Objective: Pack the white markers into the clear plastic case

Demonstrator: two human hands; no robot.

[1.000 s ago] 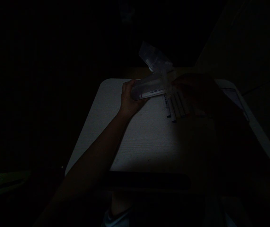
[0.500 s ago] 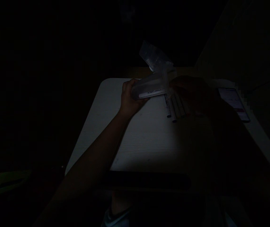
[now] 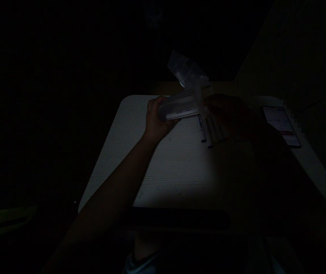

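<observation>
The scene is very dark. My left hand (image 3: 155, 120) is wrapped round the closed end of a clear plastic case (image 3: 180, 101), which it holds tilted above the table. A pale marker (image 3: 181, 113) lies along the inside of the case's lower side. At the case's right end, my right hand (image 3: 227, 110) is in deep shadow, its fingers bent together at the opening; what they grip is hidden. Below that end, several markers (image 3: 208, 133) lie side by side on the table. Behind the case is a crumpled clear plastic bag (image 3: 187, 68).
The light wood-grained table (image 3: 117, 152) has rounded far corners. A phone (image 3: 281, 125) with a lit screen lies near its right edge. Along the near edge runs a dark strip (image 3: 177, 219). Something greenish (image 3: 8, 220) shows at the lower left, below table height.
Almost nothing differs. The case stays in my left hand, and my right hand has shifted only slightly at its open end.
</observation>
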